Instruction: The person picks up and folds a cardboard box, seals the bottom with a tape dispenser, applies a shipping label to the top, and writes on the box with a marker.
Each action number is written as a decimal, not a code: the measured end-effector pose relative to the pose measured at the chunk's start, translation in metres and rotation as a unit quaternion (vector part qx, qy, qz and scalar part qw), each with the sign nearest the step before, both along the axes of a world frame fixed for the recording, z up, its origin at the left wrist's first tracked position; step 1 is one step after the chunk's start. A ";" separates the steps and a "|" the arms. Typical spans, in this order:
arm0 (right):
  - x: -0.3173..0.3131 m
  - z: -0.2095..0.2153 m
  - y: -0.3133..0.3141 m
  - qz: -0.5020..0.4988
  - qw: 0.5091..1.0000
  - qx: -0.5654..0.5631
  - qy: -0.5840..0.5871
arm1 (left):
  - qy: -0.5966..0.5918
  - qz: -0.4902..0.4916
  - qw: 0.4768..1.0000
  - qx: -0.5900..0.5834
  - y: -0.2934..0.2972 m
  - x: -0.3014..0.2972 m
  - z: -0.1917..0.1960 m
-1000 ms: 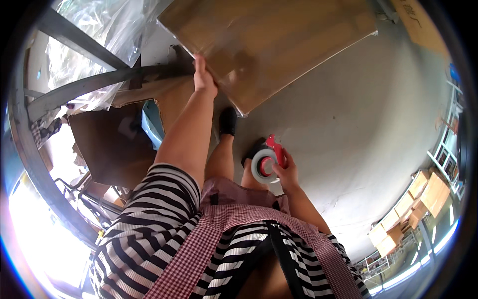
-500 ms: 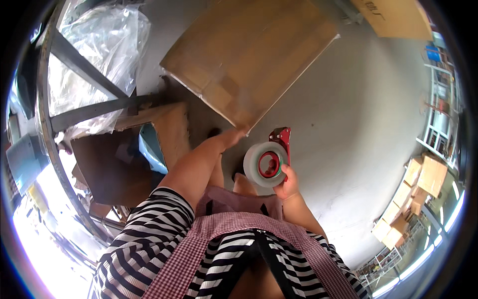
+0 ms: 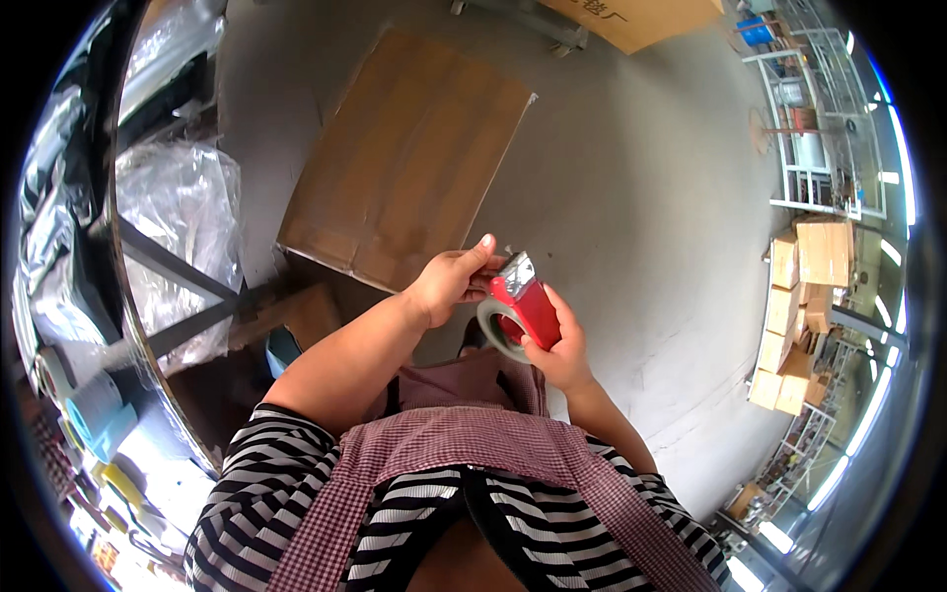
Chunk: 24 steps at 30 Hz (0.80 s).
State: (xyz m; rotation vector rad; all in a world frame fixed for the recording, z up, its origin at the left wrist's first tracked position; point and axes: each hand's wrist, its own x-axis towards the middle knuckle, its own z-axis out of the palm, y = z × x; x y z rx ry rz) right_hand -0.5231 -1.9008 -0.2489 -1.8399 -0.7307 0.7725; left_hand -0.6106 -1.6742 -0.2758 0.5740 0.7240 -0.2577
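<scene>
Grey concrete floor [image 3: 631,197] under flattened cardboard [image 3: 404,168]

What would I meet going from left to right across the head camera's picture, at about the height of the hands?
Clear plastic sheeting → dark metal bar → left hand → red tape dispenser → right hand → bare grey floor → stacked cardboard boxes.
</scene>
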 end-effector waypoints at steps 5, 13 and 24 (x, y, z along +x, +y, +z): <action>0.039 0.001 0.033 0.021 0.964 -0.095 -0.246 | 0.052 0.003 0.998 0.026 0.017 0.055 0.000; 0.169 -0.068 0.075 0.054 0.956 -0.073 -0.278 | 0.183 0.083 0.977 0.066 0.050 0.174 -0.068; 0.342 -0.172 0.063 -0.041 0.985 -0.139 -0.091 | 0.238 -0.035 0.857 0.456 0.188 0.442 -0.191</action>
